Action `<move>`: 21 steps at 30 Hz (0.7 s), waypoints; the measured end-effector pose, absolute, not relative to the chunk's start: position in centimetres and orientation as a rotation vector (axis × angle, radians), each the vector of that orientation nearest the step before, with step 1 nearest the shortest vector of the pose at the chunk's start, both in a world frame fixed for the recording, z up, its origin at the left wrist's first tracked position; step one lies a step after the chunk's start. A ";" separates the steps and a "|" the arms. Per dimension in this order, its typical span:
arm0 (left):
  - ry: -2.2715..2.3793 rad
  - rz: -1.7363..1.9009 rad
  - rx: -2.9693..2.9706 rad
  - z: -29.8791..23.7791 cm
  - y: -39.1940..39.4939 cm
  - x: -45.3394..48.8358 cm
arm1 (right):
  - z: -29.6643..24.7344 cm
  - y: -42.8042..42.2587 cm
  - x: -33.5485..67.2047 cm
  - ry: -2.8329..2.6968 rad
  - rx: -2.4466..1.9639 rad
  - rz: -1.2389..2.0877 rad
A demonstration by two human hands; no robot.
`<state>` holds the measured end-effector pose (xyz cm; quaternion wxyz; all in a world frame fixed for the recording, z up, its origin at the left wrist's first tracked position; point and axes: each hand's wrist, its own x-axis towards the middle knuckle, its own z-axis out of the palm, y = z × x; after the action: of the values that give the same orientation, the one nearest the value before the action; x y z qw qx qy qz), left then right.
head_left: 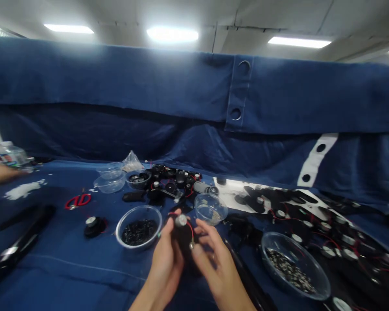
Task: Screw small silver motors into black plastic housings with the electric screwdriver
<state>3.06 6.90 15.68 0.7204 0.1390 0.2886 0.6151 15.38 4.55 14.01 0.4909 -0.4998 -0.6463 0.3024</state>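
Observation:
My left hand (167, 257) is closed around a black part with a silver round motor (181, 220) on its top. A thin red wire (191, 230) loops from the motor down to a small shiny tip. Beside that tip my right hand (212, 257) has its thumb and curled fingers, closed at the wire's end; the exact pinch is blurred. Left of the hands stands a clear bowl (118, 239) of small black pieces. Just beyond the hands is another clear bowl (210, 207) with a few tiny pieces.
Many motor parts (340, 246) with red wires lie at right, near a bowl of small metal pieces (288, 270). Red scissors (78, 201), a loose motor part (94, 226) and a long black object (22, 242) are left. Another person's blurred hand (1, 174) shows far left.

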 end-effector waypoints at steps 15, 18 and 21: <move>0.470 1.081 0.933 14.4 9.4 5.1 | 15.9 6.4 24.4 -1.681 -1.122 0.757; 0.600 1.120 0.946 14.0 9.6 5.4 | 15.4 6.2 24.8 -1.600 -1.149 0.819; 0.651 1.157 0.942 13.5 9.5 5.9 | 14.6 6.5 24.8 -1.532 -1.169 0.899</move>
<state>5.86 9.53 13.49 0.6866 0.4208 0.2905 0.5169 24.84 6.47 14.55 0.4860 -0.4806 -0.6294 0.3696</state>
